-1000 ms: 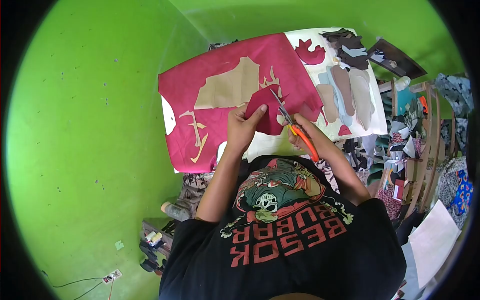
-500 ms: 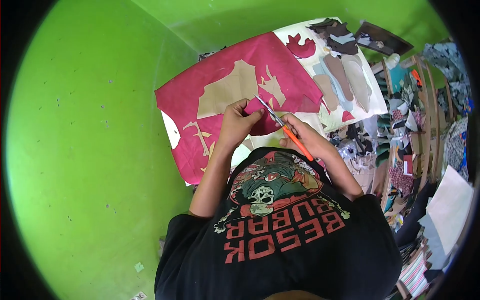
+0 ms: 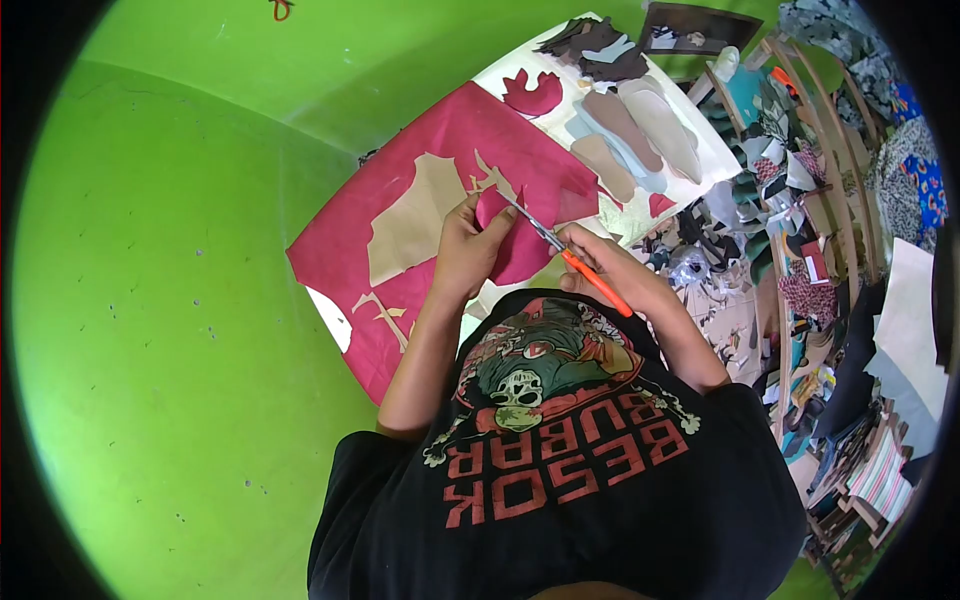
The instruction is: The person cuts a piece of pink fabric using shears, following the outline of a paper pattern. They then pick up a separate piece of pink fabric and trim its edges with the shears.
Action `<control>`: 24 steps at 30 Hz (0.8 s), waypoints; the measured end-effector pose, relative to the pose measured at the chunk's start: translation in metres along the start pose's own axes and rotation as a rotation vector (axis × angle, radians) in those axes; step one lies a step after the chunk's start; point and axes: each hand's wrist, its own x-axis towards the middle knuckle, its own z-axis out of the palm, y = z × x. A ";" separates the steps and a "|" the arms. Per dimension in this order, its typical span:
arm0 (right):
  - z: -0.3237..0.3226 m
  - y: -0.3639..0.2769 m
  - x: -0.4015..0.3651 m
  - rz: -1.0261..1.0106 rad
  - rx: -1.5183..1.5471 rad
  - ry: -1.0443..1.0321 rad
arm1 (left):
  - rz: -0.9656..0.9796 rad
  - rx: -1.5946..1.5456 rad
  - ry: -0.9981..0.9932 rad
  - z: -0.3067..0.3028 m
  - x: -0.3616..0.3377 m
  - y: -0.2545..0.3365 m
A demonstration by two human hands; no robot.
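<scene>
Scissors with orange handles are in my right hand, its fingers closed round the grips. The narrow metal blades point up and left, lying along a small dark-pink piece of material. My left hand pinches this piece between thumb and fingers near the blade tips. Whether the blades are fully closed is too fine to tell. Beyond my hands a large dark-pink sheet lies on the table, with a tan pattern piece and thin tan scraps on it.
On the white table surface lie sole-shaped pieces, a curved dark-pink cutout and a dark stack of pieces. A wooden rack crammed with material stands at the right. Green walls close off the left and back.
The view has turned, so the table and sheet appear further left and tilted. The scissors and the pink piece remain in my hands, with the piece's visible shape slightly changed.
</scene>
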 end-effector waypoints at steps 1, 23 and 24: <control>-0.002 0.002 -0.001 0.000 -0.001 0.003 | 0.001 -0.001 -0.003 0.003 0.001 0.001; 0.010 -0.002 0.043 0.251 0.384 -0.309 | -0.014 0.004 0.215 -0.024 -0.044 0.008; 0.013 0.002 0.045 0.254 0.385 -0.318 | -0.033 0.009 0.215 -0.026 -0.045 0.006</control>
